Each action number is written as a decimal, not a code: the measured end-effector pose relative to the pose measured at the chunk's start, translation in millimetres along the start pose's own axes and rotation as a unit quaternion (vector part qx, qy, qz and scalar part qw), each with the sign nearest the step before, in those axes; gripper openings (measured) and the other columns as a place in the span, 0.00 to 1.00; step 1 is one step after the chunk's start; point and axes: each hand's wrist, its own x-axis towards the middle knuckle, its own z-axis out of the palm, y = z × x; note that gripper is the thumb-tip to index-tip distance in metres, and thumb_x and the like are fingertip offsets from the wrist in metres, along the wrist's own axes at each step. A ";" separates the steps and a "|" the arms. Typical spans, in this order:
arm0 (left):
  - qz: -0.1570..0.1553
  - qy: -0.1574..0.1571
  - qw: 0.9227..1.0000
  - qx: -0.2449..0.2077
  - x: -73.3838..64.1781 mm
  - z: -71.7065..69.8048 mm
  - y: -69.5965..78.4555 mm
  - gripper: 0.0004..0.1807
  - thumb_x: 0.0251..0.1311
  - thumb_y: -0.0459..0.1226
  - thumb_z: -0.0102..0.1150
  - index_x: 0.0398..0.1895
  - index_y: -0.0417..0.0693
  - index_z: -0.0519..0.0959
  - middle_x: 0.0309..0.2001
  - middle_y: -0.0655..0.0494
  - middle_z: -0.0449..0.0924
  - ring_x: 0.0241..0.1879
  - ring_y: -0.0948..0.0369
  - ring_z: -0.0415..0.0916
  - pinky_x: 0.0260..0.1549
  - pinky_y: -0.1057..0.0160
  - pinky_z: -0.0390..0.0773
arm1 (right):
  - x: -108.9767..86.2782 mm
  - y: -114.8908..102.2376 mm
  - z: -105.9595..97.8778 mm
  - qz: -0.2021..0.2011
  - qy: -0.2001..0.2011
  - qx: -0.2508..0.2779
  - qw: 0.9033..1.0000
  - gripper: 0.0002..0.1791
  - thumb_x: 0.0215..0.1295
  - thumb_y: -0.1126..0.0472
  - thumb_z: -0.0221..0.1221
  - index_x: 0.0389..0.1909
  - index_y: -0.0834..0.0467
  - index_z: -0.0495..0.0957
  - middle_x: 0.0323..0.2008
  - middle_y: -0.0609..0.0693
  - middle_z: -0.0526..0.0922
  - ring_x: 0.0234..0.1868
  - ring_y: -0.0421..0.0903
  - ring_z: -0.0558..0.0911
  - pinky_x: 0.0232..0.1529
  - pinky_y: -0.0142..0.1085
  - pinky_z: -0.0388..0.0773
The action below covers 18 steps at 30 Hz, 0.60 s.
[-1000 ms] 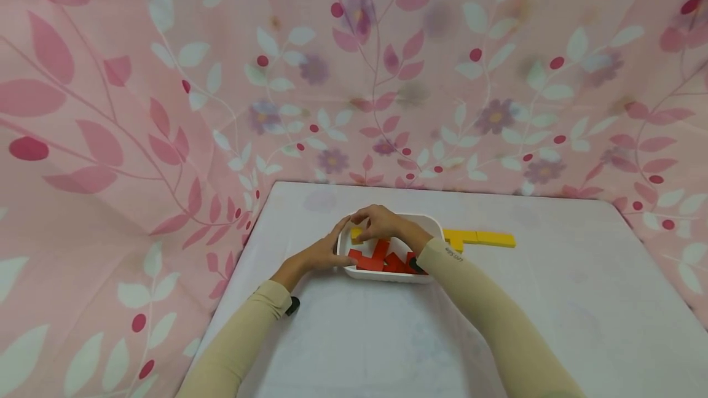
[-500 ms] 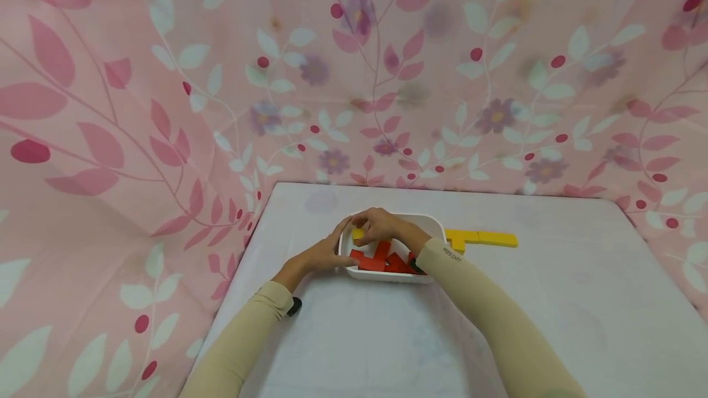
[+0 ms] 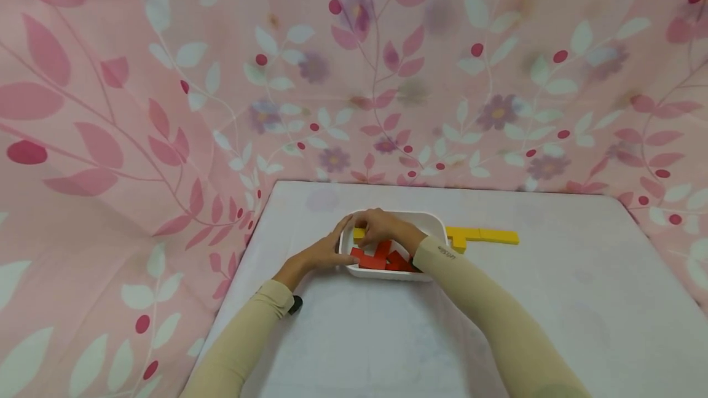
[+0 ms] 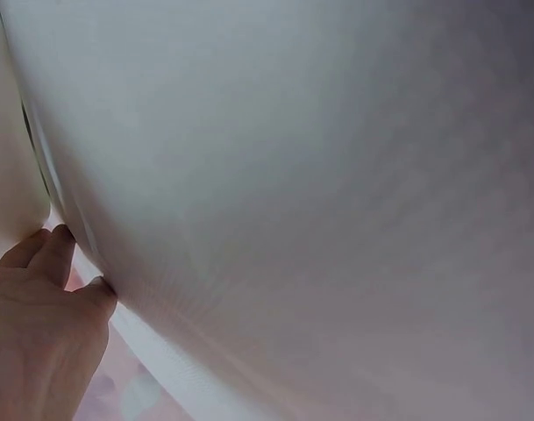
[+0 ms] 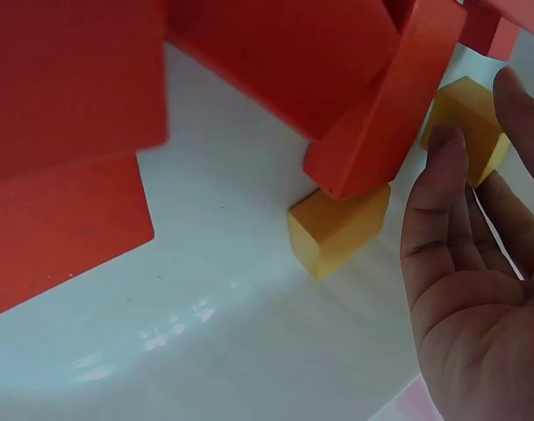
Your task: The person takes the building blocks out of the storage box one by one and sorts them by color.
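A white tray (image 3: 387, 276) holds several red blocks (image 3: 373, 261) and yellow ones. My left hand (image 3: 321, 253) holds its left end, fingers along the rim and thumb near a red block. In the left wrist view the left hand (image 4: 47, 324) shows only at the lower left, against a broad white surface. Reaching into the tray's far left corner, my right hand (image 3: 381, 224) pinches a yellow block (image 5: 471, 123) between thumb and fingers. The right wrist view shows another yellow block (image 5: 337, 228) on the tray floor, against a red block (image 5: 380, 114).
Yellow pieces (image 3: 481, 236) lie on the white tabletop (image 3: 553, 300) right of the tray, one stretching out as a long bar. A pink floral cloth (image 3: 387, 78) hangs behind the table and along its left side.
Very little differs. My right fingers have drawn in slightly around the yellow block, while the left hand stays at the tray's rim. The head view has shifted a touch.
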 end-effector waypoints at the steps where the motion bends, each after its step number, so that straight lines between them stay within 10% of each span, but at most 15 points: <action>1: 0.000 -0.001 1.000 -0.002 0.0 -0.1 0.3 0.60 0.49 0.59 0.70 0.75 0.86 0.33 0.78 0.52 0.48 0.72 0.50 0.55 0.70 0.40 0.57 | 0.2 0.2 0.3 0.002 -0.003 -0.004 1.000 0.21 0.56 0.57 0.72 0.51 0.56 0.82 0.42 0.50 0.84 0.42 0.46 0.76 0.47 0.36 0.80; 18: -0.005 0.002 1.000 0.002 -0.1 0.1 -0.9 0.60 0.50 0.59 0.69 0.76 0.84 0.33 0.78 0.51 0.47 0.73 0.48 0.54 0.70 0.38 0.57 | -1.9 -2.7 -4.1 0.039 -0.017 -0.003 0.999 0.20 0.59 0.58 0.69 0.51 0.60 0.82 0.42 0.52 0.84 0.38 0.46 0.78 0.46 0.35 0.82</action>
